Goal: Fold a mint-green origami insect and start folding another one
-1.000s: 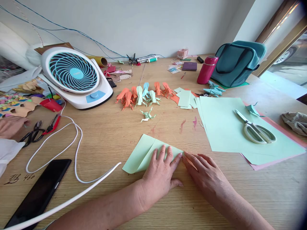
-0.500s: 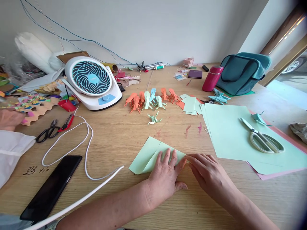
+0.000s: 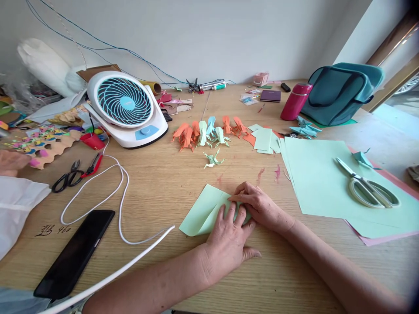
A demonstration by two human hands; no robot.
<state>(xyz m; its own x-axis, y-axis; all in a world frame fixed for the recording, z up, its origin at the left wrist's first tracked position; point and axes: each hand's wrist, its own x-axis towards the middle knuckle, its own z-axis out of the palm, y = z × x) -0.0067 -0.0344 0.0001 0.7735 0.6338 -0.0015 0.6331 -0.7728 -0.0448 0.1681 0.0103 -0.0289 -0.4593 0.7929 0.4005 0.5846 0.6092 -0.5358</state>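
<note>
A light green sheet of paper (image 3: 200, 211), partly folded over, lies on the wooden table in front of me. My left hand (image 3: 228, 237) rests on its folded flap with the fingers spread and flat. Across the paper's upper right edge, my right hand (image 3: 258, 205) has its fingers bunched together, the fingertips pressed on the paper just beyond the left fingers. The paper's right end is hidden under both hands. Just beyond it stands a small green folded paper figure (image 3: 213, 158), with several orange, green and blue paper figures (image 3: 203, 133) behind.
Large green sheets (image 3: 314, 174) with white-handled scissors (image 3: 368, 187) lie at right. At left are a phone (image 3: 75, 253), a white cable (image 3: 122, 209), black-handled scissors (image 3: 68, 178) and a fan (image 3: 126, 104). Another person's sleeve (image 3: 21, 205) reaches in. A pink bottle (image 3: 296, 102) stands near a teal bag (image 3: 340, 96).
My right hand has slid from the paper's right corner up and left along its far edge. My left hand stays spread on the paper. The view has shifted slightly.
</note>
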